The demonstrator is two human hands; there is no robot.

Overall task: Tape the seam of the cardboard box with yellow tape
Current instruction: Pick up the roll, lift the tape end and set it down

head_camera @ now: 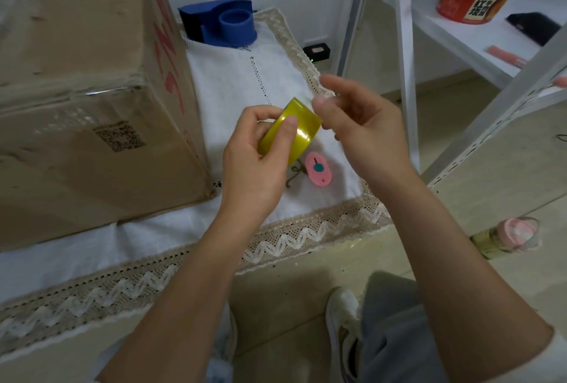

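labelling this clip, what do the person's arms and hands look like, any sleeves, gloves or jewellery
Both arms are bare from the wrist far up the forearm. The left hand and right hand wear no gloves, rings, watch or bracelets. A pale sleeve edge shows only at the right arm's upper end, by the frame edge.

Left hand (pixel 254 152) curled in a grip, right hand (pixel 362 125) raised beside it, fingers loosely bent

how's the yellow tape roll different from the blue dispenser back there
The yellow tape roll is held up in the left hand, off the cloth; the blue tape dispenser rests on the white cloth beside the cardboard box. The roll is glossy and see-through yellow; the dispenser is matte, solid blue. The roll is a plain ring; the dispenser has a round hub and a toothed edge, with no tape loaded. Both are taping gear.
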